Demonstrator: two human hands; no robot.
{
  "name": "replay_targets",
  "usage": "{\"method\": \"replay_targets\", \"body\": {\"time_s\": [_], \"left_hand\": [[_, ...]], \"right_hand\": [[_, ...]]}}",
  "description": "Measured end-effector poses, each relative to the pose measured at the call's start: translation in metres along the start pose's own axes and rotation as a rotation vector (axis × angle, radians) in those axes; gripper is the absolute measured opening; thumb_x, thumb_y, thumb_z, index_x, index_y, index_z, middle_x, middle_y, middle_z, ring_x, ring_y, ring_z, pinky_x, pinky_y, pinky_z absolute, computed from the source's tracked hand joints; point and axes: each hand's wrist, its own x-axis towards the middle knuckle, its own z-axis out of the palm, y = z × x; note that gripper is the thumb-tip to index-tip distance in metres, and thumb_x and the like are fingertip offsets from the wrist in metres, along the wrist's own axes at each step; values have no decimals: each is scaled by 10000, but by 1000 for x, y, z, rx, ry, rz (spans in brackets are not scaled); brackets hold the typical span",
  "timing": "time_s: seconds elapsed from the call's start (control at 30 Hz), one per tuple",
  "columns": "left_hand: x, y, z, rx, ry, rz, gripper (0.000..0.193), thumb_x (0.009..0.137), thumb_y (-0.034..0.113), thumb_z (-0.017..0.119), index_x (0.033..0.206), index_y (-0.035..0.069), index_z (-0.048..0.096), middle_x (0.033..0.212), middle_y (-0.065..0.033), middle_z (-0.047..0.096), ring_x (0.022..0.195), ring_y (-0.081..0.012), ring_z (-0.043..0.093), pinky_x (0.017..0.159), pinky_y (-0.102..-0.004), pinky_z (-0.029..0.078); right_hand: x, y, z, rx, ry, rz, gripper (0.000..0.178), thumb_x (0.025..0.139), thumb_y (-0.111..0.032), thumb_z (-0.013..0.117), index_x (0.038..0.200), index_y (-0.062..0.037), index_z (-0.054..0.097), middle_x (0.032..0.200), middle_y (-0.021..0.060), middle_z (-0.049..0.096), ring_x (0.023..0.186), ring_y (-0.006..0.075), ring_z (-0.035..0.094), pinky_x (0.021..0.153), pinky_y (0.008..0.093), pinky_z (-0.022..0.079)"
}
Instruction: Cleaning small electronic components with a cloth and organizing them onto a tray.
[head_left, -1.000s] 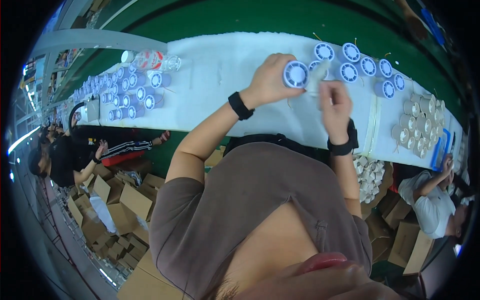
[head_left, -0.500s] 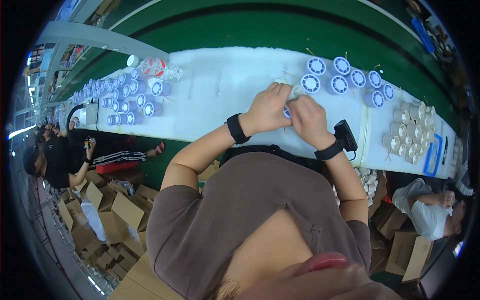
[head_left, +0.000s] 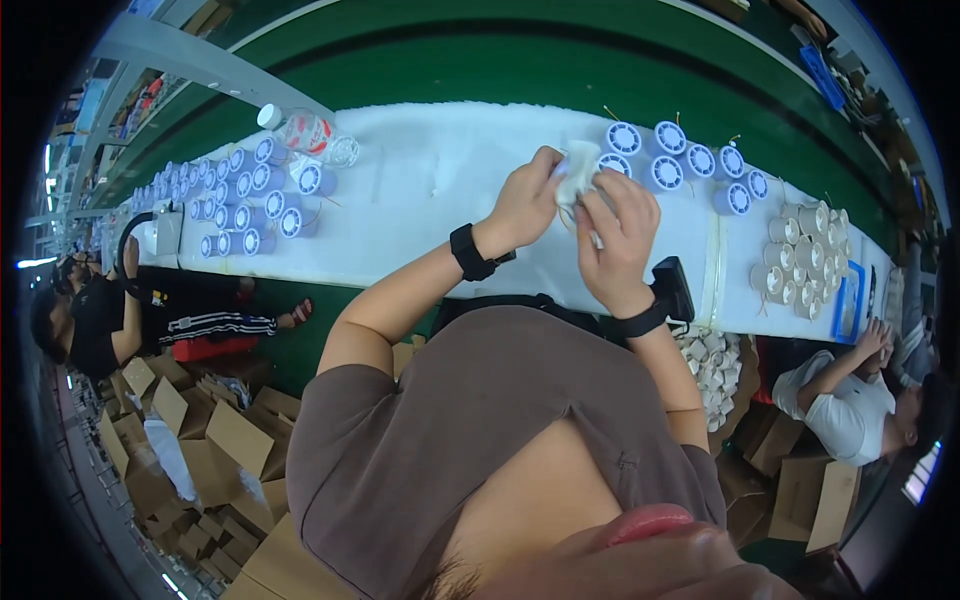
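A white cloth (head_left: 578, 172) is bunched between my two hands over the work surface. My left hand (head_left: 525, 203) is closed around a lavender cylindrical part (head_left: 562, 167), mostly hidden by the cloth and fingers. Fingers bent, my right hand (head_left: 620, 215) grips the lower side of the cloth. Just beyond the hands stand several lavender cylinders (head_left: 667, 173) with slotted round tops, thin wires sticking out of some. Each wrist wears a black band.
More lavender cylinders (head_left: 254, 240) stand in rows at the left, by a clear bottle (head_left: 318, 137). Off-white cups (head_left: 774, 279) cluster at the right beside a blue frame (head_left: 849, 303). A black device (head_left: 674, 290) sits by my right wrist. Two co-workers sit left and right.
The cloth has come up over the lavender part, which showed between my hands before. My right hand's fingers have loosened and spread a little. The view has shifted slightly.
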Motion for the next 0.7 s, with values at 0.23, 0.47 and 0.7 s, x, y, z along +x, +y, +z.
{"method": "replay_targets", "body": {"time_s": [0.23, 0.47, 0.7], "left_hand": [[-12, 8, -39, 13, 64, 185, 387, 727, 353, 456, 908, 12, 434, 625, -165, 518, 575, -347, 519, 516, -373, 409], [-22, -9, -91, -270, 329, 44, 480, 804, 484, 332, 869, 25, 454, 711, -105, 504, 648, -207, 501, 582, -309, 395], [-61, -15, -125, -828, 111, -559, 455, 807, 531, 204, 712, 160, 450, 496, 42, 324, 399, -68, 239, 370, -214, 209]], "right_hand": [[-11, -2, 16, 719, -398, 1047, 294, 873, -246, 358, 865, -7, 529, 844, 75, 547, 747, 197, 514, 677, 302, 390], [19, -45, 37, 1379, 30, 1159, 244, 848, -167, 423, 1005, 3, 501, 1018, 75, 518, 927, 151, 489, 787, 282, 383], [66, -96, 64, 314, -360, -145, 272, 826, -88, 383, 1023, 72, 479, 1062, 183, 489, 970, 305, 477, 835, 373, 369]]}}
